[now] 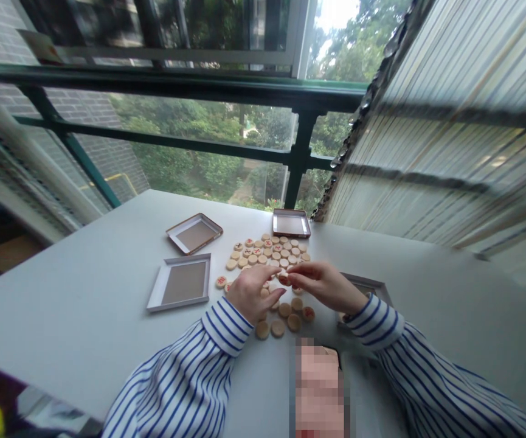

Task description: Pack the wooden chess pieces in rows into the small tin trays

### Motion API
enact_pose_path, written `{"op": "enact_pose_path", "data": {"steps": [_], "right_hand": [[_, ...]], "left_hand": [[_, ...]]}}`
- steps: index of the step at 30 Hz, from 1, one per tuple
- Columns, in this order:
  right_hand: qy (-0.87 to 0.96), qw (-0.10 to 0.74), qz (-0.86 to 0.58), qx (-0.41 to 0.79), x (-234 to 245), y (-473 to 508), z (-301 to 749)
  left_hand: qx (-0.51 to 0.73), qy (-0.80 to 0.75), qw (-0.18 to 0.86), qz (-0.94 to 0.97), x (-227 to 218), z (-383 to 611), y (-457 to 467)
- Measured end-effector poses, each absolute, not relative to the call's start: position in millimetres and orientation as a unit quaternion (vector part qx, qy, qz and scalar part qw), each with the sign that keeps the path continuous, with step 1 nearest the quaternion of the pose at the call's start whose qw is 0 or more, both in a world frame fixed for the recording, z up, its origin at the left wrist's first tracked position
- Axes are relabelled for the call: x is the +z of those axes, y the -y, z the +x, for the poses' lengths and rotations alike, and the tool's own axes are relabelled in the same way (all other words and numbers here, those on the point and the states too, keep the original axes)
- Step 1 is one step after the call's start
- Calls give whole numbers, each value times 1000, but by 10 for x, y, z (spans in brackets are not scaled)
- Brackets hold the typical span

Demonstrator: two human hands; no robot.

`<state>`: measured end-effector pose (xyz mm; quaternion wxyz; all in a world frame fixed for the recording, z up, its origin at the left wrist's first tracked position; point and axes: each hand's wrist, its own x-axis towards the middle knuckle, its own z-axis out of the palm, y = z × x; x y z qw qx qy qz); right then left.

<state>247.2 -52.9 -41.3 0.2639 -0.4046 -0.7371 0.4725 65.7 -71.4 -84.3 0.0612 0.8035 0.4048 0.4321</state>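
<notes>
Here, mid-frame, my right fingers (303, 282) pinch a round piece (283, 278); my left fingers (268, 271) curve apart beside it.

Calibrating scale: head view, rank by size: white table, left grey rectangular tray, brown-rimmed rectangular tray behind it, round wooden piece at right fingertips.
1. White table
2. Left grey tray
3. Brown-rimmed tray
4. Round wooden piece
Nearness makes true tray order unsure.

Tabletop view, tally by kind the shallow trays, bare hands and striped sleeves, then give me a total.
Shallow trays: 4, one partly behind the right arm
Bare hands: 2
Striped sleeves: 2
Total: 8
</notes>
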Motion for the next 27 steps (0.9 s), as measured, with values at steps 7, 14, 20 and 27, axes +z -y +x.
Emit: {"op": "enact_pose_path", "data": {"steps": [7,14,20,27], "right_hand": [[692,297,-398,524,-429,536,2453],[763,286,-402,418,-473,568,2471],[841,272,-359,301,-448,601,2477],[872,245,-354,232,-468,575,2473]], "left_hand": [[438,-393,67,806,-801,682,731],[411,-400,69,816,-830,674,713],[407,-400,76,817,-851,635,685],[416,-384,123,815,-868,623,673]]}}
